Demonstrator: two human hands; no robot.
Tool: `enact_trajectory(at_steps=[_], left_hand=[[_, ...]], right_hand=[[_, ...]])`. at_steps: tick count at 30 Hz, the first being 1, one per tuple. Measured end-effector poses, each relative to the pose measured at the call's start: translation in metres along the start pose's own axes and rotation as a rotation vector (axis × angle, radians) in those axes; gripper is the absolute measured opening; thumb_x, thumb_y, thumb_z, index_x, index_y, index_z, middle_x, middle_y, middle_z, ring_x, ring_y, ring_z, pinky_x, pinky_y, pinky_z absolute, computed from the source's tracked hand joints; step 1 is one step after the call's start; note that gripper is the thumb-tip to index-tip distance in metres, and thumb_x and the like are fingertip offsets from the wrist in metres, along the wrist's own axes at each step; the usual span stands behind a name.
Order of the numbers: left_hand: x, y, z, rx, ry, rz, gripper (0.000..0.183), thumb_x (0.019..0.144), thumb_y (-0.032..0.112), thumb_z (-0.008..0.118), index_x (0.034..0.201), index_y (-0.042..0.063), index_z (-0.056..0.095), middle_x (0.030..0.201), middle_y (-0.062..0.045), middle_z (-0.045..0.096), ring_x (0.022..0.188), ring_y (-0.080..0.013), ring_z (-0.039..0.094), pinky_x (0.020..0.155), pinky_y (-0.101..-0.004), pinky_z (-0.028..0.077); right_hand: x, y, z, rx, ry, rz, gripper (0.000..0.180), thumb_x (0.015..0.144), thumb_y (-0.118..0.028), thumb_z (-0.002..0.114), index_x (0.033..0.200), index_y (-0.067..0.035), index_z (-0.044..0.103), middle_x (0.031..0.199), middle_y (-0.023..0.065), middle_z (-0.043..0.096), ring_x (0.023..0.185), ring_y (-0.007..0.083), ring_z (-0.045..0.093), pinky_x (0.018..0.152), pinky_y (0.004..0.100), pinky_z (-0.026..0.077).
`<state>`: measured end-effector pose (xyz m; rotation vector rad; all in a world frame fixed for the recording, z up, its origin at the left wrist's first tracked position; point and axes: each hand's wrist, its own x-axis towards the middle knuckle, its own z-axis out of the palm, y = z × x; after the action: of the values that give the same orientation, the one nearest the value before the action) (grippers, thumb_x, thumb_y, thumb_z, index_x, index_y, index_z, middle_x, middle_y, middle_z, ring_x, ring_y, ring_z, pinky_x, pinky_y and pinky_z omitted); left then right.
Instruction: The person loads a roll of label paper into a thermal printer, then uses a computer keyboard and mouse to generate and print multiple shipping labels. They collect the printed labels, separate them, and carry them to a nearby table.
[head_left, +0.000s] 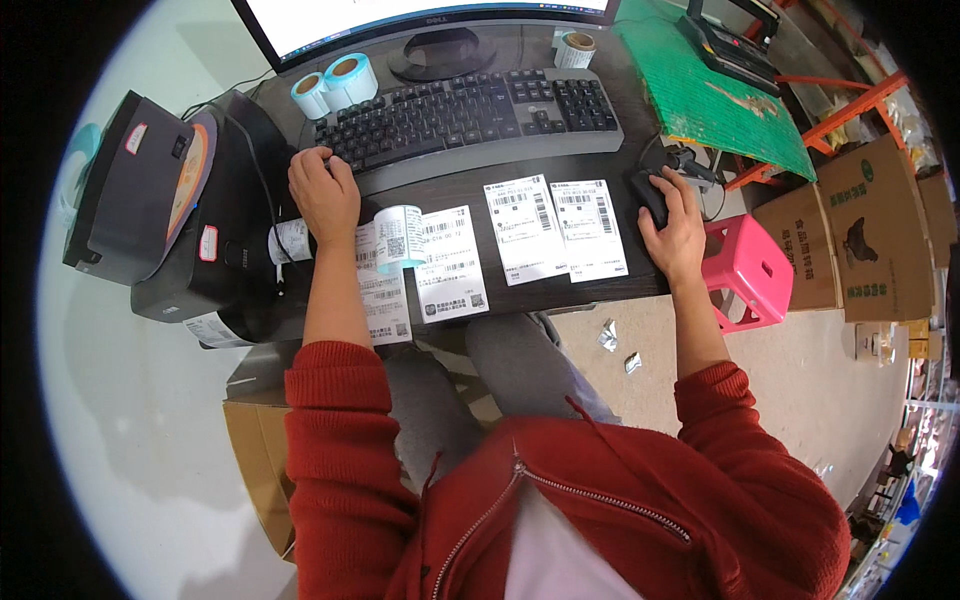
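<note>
My left hand (325, 191) rests at the left end of a black keyboard (450, 120), fingertips at its edge keys and holding nothing. My right hand (679, 232) lies over a black computer mouse (649, 196), thumb on one side and fingers on the other. Between my hands, two printed shipping labels (519, 231) (589, 229) lie side by side on the dark desk (457, 184). Further left are two more printed labels (451, 262) (386, 307), the leftmost partly hidden by my forearm. A curled label strip (400, 236) sits on top of them.
A monitor (435, 22) stands behind the keyboard, with label rolls (350, 79) (576, 52) nearby. Black label printers (225, 225) (135, 187) occupy the left side. On the right are a handheld scanner (686, 161), a green mat (712, 97), a pink stool (754, 266) and cardboard boxes (874, 232).
</note>
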<state>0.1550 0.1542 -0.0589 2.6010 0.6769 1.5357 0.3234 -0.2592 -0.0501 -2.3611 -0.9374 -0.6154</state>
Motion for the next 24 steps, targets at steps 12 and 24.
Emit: enact_trajectory(at_steps=[12,24], left_hand=[[-0.0009,-0.0014,0.0034,-0.071,-0.028,-0.086,0.015,0.086,0.012,0.056,0.095,0.0,0.054,0.102,-0.016,0.055,0.099,-0.035,0.054,0.087,-0.0447,0.043],[-0.0017,-0.0028,0.0045,-0.065,-0.042,-0.084,0.015,0.087,0.012,0.055,0.097,0.001,0.054,0.106,-0.017,0.055,0.106,-0.0361,0.054,0.091,-0.0448,0.043]], right_hand=[[0.0003,0.0015,0.002,-0.014,0.034,-0.003,0.043,0.072,-0.011,0.068,0.114,-0.011,0.061,0.127,0.0095,0.055,0.111,0.0317,0.057,0.091,0.0401,0.048],[-0.0001,0.0022,0.0022,0.008,0.026,-0.009,0.044,0.071,-0.014,0.07,0.114,-0.011,0.061,0.128,0.0097,0.055,0.111,0.0322,0.056,0.091,0.0425,0.046]])
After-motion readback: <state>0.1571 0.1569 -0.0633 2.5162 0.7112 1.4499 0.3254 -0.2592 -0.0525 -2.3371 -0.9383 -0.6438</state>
